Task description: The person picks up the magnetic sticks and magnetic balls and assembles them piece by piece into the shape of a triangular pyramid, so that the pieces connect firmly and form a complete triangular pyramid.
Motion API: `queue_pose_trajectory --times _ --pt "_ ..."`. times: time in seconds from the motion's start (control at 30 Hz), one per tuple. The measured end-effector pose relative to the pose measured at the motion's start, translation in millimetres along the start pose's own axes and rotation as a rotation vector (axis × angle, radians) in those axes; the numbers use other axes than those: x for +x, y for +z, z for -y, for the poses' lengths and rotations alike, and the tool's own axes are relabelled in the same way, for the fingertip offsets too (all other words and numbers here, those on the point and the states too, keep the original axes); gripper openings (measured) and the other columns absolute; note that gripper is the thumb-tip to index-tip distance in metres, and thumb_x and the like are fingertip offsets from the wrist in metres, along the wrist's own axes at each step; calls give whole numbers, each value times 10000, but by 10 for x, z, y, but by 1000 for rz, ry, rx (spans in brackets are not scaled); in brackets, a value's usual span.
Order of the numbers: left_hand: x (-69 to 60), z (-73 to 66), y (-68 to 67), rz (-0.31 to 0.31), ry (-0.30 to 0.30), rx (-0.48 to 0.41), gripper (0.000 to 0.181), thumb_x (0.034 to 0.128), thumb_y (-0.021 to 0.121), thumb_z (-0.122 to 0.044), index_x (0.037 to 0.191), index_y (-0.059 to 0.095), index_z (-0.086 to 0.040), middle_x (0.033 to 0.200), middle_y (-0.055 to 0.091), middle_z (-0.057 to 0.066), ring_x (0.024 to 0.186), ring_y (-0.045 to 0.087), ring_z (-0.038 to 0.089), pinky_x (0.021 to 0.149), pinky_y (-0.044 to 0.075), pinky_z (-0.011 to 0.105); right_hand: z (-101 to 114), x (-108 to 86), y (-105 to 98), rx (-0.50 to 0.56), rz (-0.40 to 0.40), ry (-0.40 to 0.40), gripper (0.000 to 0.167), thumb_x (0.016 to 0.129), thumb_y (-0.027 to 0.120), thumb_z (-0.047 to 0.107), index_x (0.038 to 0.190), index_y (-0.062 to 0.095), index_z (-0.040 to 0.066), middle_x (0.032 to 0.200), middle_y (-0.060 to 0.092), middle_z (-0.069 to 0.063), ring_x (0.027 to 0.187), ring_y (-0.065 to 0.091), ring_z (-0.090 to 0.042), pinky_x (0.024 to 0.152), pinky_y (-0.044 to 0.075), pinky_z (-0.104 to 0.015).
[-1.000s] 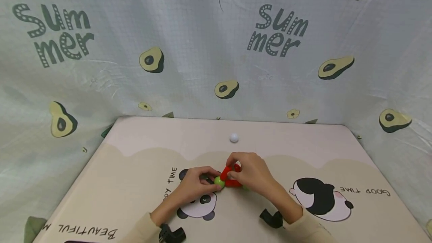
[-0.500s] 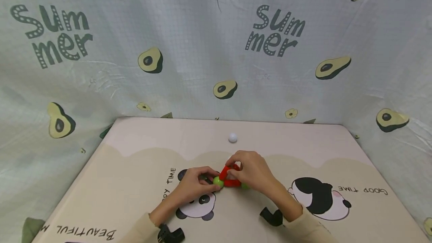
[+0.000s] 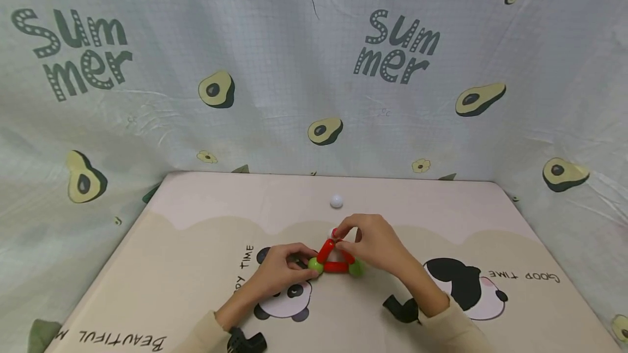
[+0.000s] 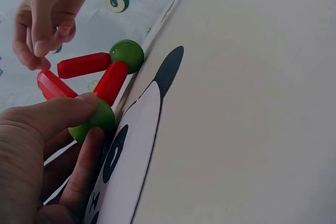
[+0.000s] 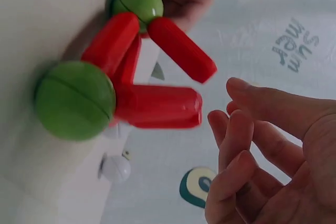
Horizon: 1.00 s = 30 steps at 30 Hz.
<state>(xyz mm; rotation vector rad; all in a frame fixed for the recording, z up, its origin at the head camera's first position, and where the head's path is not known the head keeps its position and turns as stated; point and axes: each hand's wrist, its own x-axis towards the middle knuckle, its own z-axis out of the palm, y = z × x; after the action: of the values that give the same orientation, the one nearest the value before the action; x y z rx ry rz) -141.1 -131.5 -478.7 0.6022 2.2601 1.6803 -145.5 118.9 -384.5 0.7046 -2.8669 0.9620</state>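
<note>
Two green balls and several red rods form a magnetic construction piece on the table. My left hand (image 3: 282,271) pinches the near-left green ball (image 4: 97,121) between thumb and fingers. The other green ball (image 5: 76,100) stands to the right, with a red rod (image 3: 336,267) lying between the two. From each green ball another red rod (image 5: 184,50) leans upward, and their upper ends stay apart in the right wrist view. My right hand (image 5: 268,156) hovers beside these ends with fingers loosely bent, a gap between it and the rods. Part of the far side is hidden.
A white ball (image 3: 336,201) lies farther back on the table mat (image 3: 196,266), which carries printed animals and lettering. Behind it hangs a curtain (image 3: 275,42) with avocado prints. Black curved pieces (image 3: 402,309) sit by both wrists.
My right hand has let go of the red rods and drawn slightly up and right, so more of the rods shows. My left hand keeps its pinch on the green ball.
</note>
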Motion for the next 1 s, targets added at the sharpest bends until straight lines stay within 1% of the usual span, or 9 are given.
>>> queue_pose_trajectory --times 0.2,0.33,0.43,0.53,0.63,0.73,0.8,0.9,1.0 --pt "-8 -5 4 4 0 0 332 844 864 -174 1152 759 -108 1025 731 122 719 727 86 646 613 233 -118 2 -171 41 48 32 127 875 823 166 988 775 134 910 761 38 674 564 -78 604 501 -221" --pt "-7 -14 3 -1 4 10 328 840 866 -182 1144 764 -113 1033 734 118 727 721 83 648 607 223 -189 11 -244 78 106 70 180 867 831 174 1021 767 106 928 756 20 674 588 -99 607 512 -234" --pt "-2 -14 -1 -6 7 19 327 834 872 -193 1138 767 -127 1040 738 108 743 716 85 656 602 212 -246 28 -248 101 157 80 208 866 830 177 1036 764 77 933 747 7 678 595 -101 617 518 -235" --pt "-2 -14 -5 -12 6 22 327 830 877 -199 1132 770 -135 1044 741 98 760 712 85 664 597 205 -314 55 -211 119 211 64 218 874 820 189 1047 768 65 931 747 4 700 599 -87 635 523 -228" --pt "-6 -17 -10 -17 3 24 327 828 880 -203 1130 772 -139 1048 741 93 773 710 86 668 595 201 -371 84 -168 144 248 42 222 881 809 200 1054 772 66 929 750 8 732 607 -82 655 526 -225" --pt "-9 -21 -11 -19 2 27 329 828 881 -209 1131 772 -144 1043 743 88 770 707 82 665 592 198 -427 107 -149 171 254 31 223 883 809 203 1056 775 67 925 753 8 767 617 -93 668 526 -226" --pt "-11 -24 -11 -18 3 27 329 829 880 -210 1133 771 -147 1039 743 85 757 708 81 664 593 197 -474 123 -148 200 249 50 225 888 807 199 1063 773 62 936 752 -2 777 618 -113 662 530 -235" --pt "-12 -26 -10 -16 5 29 329 830 879 -213 1134 771 -150 1034 743 81 745 705 79 662 590 194 -563 157 -145 248 234 111 243 898 796 180 1088 757 33 964 745 -42 767 620 -150 640 551 -258" --pt "-14 -29 -9 -17 4 29 326 828 881 -216 1129 772 -155 1032 744 75 749 702 79 663 587 191 -669 234 -111 288 212 174 281 917 770 169 1142 729 7 1006 730 -86 765 633 -176 637 578 -292"
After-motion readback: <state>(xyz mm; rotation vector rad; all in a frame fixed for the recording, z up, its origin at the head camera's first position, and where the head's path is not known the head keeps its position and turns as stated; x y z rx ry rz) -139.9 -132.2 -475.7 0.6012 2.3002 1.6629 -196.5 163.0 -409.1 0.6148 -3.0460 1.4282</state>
